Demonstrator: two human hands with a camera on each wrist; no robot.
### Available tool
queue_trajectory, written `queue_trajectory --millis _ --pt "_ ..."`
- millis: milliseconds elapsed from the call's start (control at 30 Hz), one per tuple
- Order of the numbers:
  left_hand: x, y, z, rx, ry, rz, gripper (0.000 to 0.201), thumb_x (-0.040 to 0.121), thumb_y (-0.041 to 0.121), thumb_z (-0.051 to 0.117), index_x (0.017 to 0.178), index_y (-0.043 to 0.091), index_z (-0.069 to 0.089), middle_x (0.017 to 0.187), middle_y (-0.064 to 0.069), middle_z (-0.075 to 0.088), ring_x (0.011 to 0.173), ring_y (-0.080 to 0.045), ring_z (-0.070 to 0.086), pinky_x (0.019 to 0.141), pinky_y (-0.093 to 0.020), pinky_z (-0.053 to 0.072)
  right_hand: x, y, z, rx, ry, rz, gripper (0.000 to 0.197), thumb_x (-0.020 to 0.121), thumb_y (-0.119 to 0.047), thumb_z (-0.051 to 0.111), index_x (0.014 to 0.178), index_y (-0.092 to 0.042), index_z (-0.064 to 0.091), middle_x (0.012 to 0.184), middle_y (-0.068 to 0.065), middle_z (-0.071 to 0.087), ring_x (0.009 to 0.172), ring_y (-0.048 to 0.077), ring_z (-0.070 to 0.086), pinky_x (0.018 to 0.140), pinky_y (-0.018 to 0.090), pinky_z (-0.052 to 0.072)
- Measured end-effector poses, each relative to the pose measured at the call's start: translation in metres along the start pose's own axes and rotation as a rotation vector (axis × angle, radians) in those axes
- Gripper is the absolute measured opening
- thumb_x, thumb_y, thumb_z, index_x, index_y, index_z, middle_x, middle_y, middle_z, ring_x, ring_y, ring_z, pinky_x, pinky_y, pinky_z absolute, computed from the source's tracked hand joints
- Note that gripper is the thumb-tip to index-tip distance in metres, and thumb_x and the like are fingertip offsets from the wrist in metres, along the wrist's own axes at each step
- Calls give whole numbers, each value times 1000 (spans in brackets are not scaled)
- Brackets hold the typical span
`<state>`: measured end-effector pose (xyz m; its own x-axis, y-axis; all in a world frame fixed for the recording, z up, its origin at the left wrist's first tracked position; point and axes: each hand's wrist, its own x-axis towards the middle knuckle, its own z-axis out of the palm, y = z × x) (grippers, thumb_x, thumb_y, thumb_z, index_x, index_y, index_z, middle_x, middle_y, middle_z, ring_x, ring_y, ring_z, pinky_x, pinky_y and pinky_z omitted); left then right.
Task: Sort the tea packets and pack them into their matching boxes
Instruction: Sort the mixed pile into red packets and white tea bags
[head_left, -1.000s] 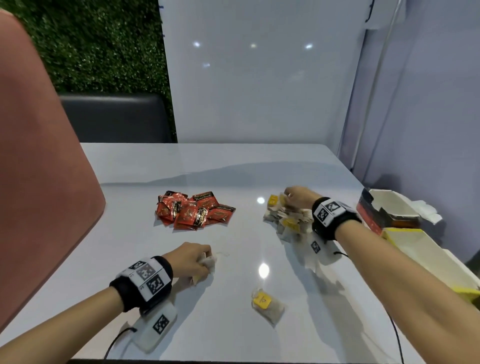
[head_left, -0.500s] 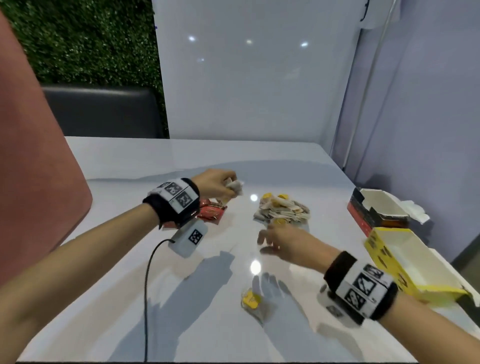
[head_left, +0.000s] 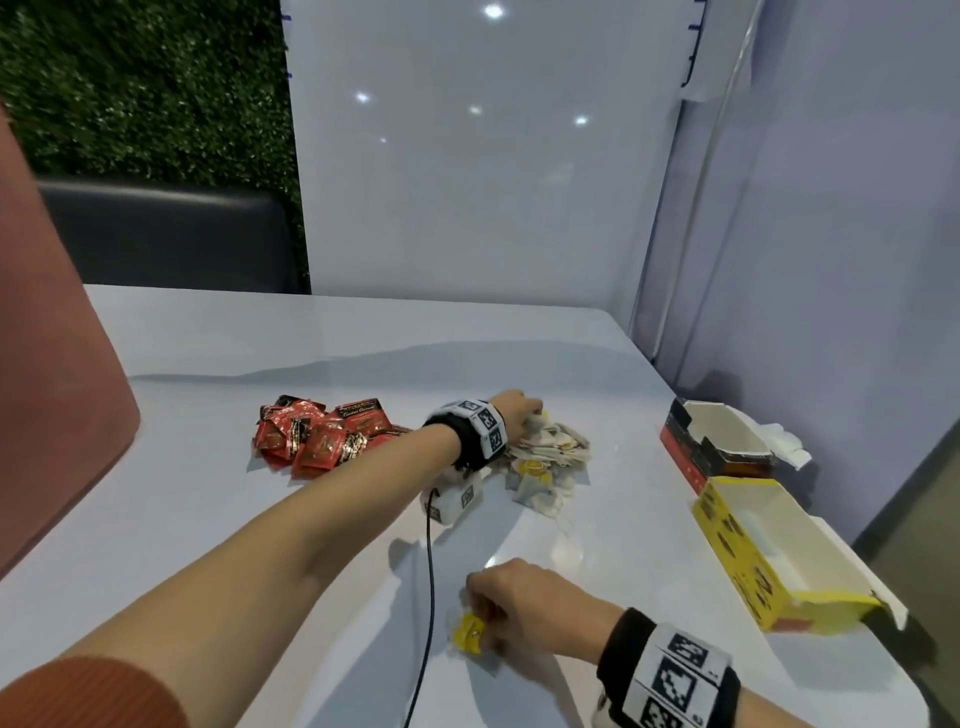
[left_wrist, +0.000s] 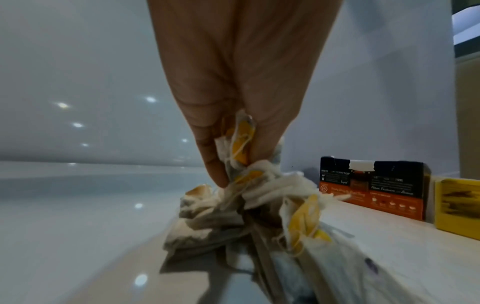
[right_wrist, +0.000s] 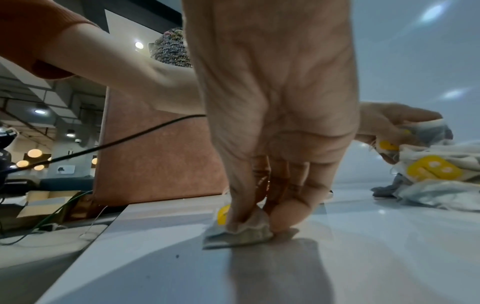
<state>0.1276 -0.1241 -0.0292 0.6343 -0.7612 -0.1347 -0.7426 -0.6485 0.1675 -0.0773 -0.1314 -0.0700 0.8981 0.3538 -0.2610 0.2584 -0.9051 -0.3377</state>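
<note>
A heap of white tea bags with yellow tags (head_left: 550, 462) lies mid-table, right of a pile of red packets (head_left: 317, 436). My left hand (head_left: 522, 410) reaches over the heap's far side and pinches one yellow-tagged bag (left_wrist: 241, 144) on top of it. Near the front edge my right hand (head_left: 498, 597) pinches a single yellow-tagged bag (head_left: 470, 631) (right_wrist: 239, 228) that still lies on the table. At the right stand an open red and black box (head_left: 717, 447) and an open yellow box (head_left: 769, 551), both showing white insides.
A salmon-pink chair back (head_left: 57, 395) rises at the left of the white table (head_left: 208, 493). A black cable (head_left: 428, 597) hangs from the left wrist across the table. A glossy white wall panel (head_left: 467, 182) stands behind, and a lilac wall closes the right side.
My left hand carried its tea bag from the near left, over the red packets, onto the white heap. My right hand left the heap, came back to the front and took hold of the lone bag.
</note>
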Motion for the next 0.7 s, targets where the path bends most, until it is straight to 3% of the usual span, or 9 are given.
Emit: queue_trajectory --millis 67,167,300,467,533,600,667,700 --pt "-1 -4 4 -61 -7 -9 34 95 14 43 128 3 44 124 -25 46 111 -39 51 90 -37 40 -2 5 -4 77 -4 10 13 80 -4 58 84 -15 53 83 5 53 75 22 46 59 26 36" --pt "-17 -13 -7 -182 40 15 43 94 23 50 135 11 41 129 -21 47 116 -35 51 95 -36 39 -7 21 -31 96 33 64 11 77 -4 63 84 -11 58 80 1 54 71 17 48 64 26 40" --pt "-59 -39 -32 -437 170 45 59 90 25 59 142 20 31 139 -16 42 125 -28 48 97 -32 41 -6 57 -86 184 288 205 33 76 3 65 65 -22 47 66 -5 52 48 5 49 49 16 42" --pt "-125 -81 -50 -488 208 -7 55 91 23 57 141 24 33 135 -6 48 123 -18 49 98 -27 40 28 93 -125 337 582 353 20 78 8 61 76 -10 53 71 12 61 37 -1 53 41 9 41" --pt "-152 -102 -54 -476 206 -72 54 91 25 56 140 26 33 135 -3 49 124 -16 48 98 -26 39 46 105 -127 403 658 392 17 79 9 61 81 -7 54 75 16 63 43 8 57 41 10 43" --pt "-178 -125 -55 -475 189 -167 58 89 27 57 140 28 31 138 -4 46 127 -17 45 98 -28 40 62 114 -124 481 701 436 16 79 10 60 84 -5 55 81 18 62 42 11 58 39 10 45" --pt "-199 -148 -51 -458 152 -284 66 86 31 60 143 27 26 141 -7 43 128 -20 44 100 -31 39 76 123 -118 500 685 478 17 79 11 61 84 -5 54 86 20 61 37 5 57 38 12 46" --pt "-208 -160 -48 -445 127 -342 71 85 33 62 144 27 23 142 -8 42 129 -22 44 102 -33 37 81 126 -115 477 654 503 17 79 9 61 83 -5 54 89 21 61 44 9 61 41 15 49"
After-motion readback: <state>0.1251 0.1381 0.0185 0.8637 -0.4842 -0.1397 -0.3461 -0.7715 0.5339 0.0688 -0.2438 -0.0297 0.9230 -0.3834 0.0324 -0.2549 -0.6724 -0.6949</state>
